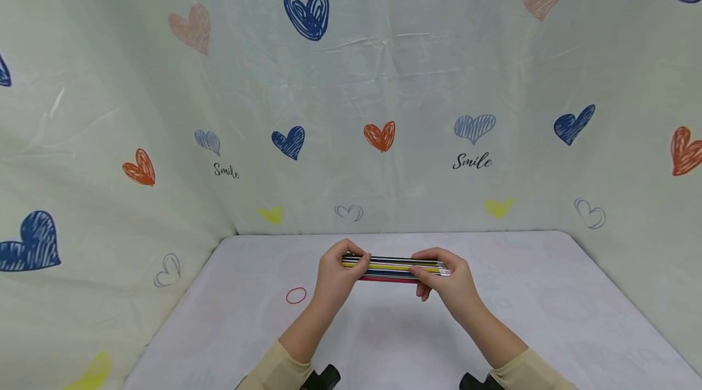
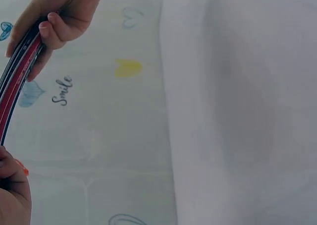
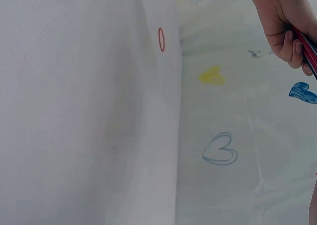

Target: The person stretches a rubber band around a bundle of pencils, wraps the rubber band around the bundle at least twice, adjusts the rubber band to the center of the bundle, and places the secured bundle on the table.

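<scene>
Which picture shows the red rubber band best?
The head view: the rubber band lies whole on the table, left of the left hand. The right wrist view shows it small and edge-on; the left wrist view misses it.

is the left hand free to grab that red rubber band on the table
Probably not yet: the left hand grips one end of the pencil bundle, as does the right hand. The red rubber band lies unobstructed nearby on its side.

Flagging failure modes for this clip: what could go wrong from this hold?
The bundle of pencils is gripped only at its ends by the left hand and right hand, with nothing binding it, so middle pencils could slip out. The red rubber band lies apart on the table; reaching it would likely mean a one-handed hold.
</scene>
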Motion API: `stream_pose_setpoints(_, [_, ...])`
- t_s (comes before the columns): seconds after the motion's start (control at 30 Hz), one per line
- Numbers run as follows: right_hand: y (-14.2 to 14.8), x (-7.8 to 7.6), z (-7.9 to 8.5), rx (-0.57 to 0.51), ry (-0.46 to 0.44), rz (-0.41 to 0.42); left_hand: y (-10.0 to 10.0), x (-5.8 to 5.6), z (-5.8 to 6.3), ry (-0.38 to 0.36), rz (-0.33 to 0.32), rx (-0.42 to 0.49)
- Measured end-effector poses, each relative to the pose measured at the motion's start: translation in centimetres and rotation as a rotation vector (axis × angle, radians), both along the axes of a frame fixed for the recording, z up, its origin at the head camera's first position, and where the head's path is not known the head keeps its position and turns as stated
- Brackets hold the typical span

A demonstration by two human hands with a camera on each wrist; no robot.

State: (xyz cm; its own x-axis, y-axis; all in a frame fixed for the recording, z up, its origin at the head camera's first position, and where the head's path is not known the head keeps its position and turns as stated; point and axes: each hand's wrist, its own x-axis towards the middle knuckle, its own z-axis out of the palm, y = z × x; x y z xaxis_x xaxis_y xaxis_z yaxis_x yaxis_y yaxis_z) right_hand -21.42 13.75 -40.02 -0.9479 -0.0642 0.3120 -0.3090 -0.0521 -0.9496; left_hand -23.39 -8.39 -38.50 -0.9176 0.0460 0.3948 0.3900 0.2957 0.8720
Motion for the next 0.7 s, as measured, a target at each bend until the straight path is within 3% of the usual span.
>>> stream_pose_setpoints(0.23, [-0.1, 0.0, -0.7, -0.044, -0.05, -0.065, -1.0, -0.1, -0.3, -0.044, -0.128, -0.04])
stream_pose_setpoints(0.7, [0.0, 0.2, -0.9, -0.032, -0.086, -0.082, -3.6, 0.1, 0.0, -0.045, -0.261, -0.155])
